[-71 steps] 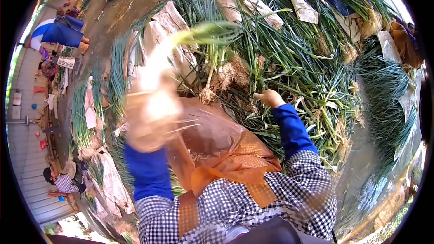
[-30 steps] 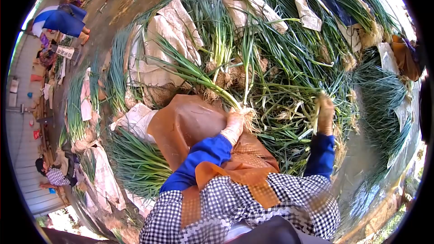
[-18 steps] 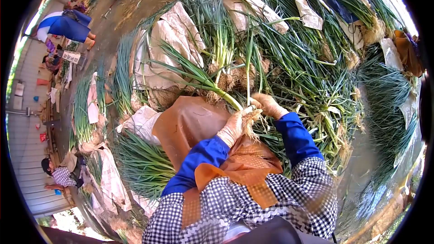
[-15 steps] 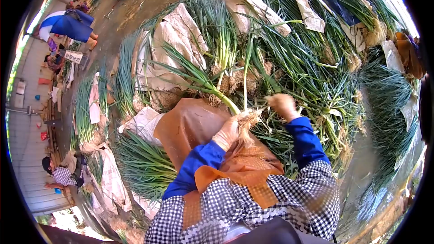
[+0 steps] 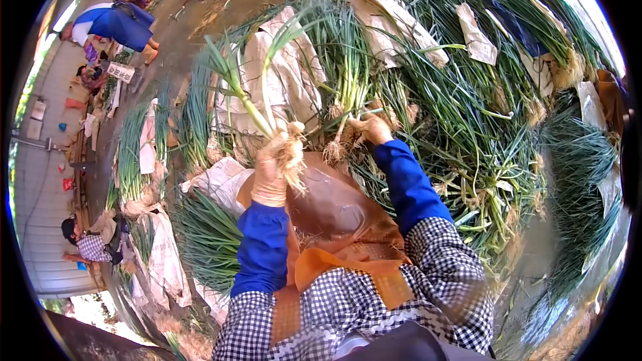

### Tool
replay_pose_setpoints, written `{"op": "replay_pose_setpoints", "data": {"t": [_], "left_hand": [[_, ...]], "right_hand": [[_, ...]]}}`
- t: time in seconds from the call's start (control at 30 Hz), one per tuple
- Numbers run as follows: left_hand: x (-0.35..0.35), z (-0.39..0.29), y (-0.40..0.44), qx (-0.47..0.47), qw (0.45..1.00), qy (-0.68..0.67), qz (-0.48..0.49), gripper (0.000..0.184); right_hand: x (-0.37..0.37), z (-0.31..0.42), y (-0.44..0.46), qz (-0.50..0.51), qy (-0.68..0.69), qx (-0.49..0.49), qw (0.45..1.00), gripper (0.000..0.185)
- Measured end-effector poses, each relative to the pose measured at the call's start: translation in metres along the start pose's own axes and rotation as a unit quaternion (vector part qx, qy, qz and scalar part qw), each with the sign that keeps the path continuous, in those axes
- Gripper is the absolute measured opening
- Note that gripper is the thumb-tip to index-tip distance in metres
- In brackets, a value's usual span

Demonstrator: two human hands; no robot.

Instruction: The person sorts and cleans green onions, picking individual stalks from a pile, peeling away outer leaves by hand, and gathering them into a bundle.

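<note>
By apron (image 5: 328, 204) | left hand (image 5: 271, 168) gripping green onions (image 5: 254, 115), bases partly covered | right hand (image 5: 374, 130) near roots (image 5: 334, 152), hold unclear

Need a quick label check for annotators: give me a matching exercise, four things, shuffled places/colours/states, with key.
Things:
1. Left hand
2. Right hand
3. Apron
4. Sign

Descriptions:
A. Brown, spread in front of the wearer
B. White with dark characters, at the picture's left
C. Closed around the root end of green onions
D. At the near side of the onion pile

Pairs: 1-C, 2-D, 3-A, 4-B
</note>
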State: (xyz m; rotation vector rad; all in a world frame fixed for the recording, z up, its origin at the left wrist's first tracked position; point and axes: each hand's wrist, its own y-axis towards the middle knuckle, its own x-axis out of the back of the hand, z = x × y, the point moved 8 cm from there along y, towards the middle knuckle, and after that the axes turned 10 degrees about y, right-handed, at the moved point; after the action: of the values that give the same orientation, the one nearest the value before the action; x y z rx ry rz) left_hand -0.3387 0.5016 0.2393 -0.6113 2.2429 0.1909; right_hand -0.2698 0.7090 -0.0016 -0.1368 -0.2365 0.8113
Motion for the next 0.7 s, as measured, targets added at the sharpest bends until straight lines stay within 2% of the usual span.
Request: {"op": "replay_pose_setpoints", "data": {"t": [0.07, 0.1, 0.13, 0.17, 0.23, 0.3, 0.33, 0.37, 0.43, 0.57, 0.6, 0.7], "left_hand": [[0.035, 0.02, -0.004, 0.021, 0.997, 0.046, -0.064, 0.022], [0.05, 0.032, -0.007, 0.036, 0.995, 0.041, -0.083, 0.024], [0.075, 0.049, -0.01, 0.07, 0.99, 0.045, -0.11, 0.026], [0.065, 0.053, -0.014, 0.051, 0.992, 0.041, -0.11, 0.022], [0.072, 0.079, -0.019, 0.081, 0.984, -0.008, -0.158, 0.019], [0.063, 0.117, -0.02, 0.113, 0.972, -0.01, -0.205, 0.014], [0.059, 0.142, -0.017, 0.134, 0.973, 0.003, -0.19, 0.01], [0.048, 0.166, -0.02, 0.191, 0.965, 0.055, -0.172, 0.009], [0.042, 0.224, -0.033, 0.28, 0.944, -0.027, -0.173, 0.009], [0.027, 0.261, -0.037, 0.268, 0.942, 0.0, -0.202, 0.007], [0.028, 0.262, -0.036, 0.266, 0.944, 0.041, -0.193, 0.008], [0.052, 0.268, -0.038, 0.244, 0.938, 0.076, -0.236, 0.015]], "right_hand": [[-0.014, -0.008, 0.01, 0.077, 0.047, -0.051, 0.995, 0.03], [0.005, 0.044, -0.013, 0.058, -0.026, 0.041, 0.997, 0.026], [0.019, 0.048, -0.022, 0.042, 0.09, 0.025, 0.995, 0.028], [0.042, 0.046, -0.03, 0.025, 0.203, 0.011, 0.979, 0.031], [0.075, 0.051, -0.069, 0.068, 0.201, -0.014, 0.977, 0.022], [0.089, 0.059, -0.113, 0.11, 0.244, -0.017, 0.963, 0.021], [0.079, 0.04, -0.126, 0.16, 0.386, -0.1, 0.903, 0.027], [0.08, 0.032, -0.135, 0.141, 0.405, -0.088, 0.899, 0.032], [0.081, 0.026, -0.153, 0.101, 0.468, -0.081, 0.874, 0.033], [0.048, 0.026, -0.179, 0.158, 0.443, -0.151, 0.87, 0.038], [0.038, 0.018, -0.18, 0.194, 0.488, -0.125, 0.842, 0.037], [0.035, 0.003, -0.172, 0.176, 0.501, -0.145, 0.835, 0.037]]}}
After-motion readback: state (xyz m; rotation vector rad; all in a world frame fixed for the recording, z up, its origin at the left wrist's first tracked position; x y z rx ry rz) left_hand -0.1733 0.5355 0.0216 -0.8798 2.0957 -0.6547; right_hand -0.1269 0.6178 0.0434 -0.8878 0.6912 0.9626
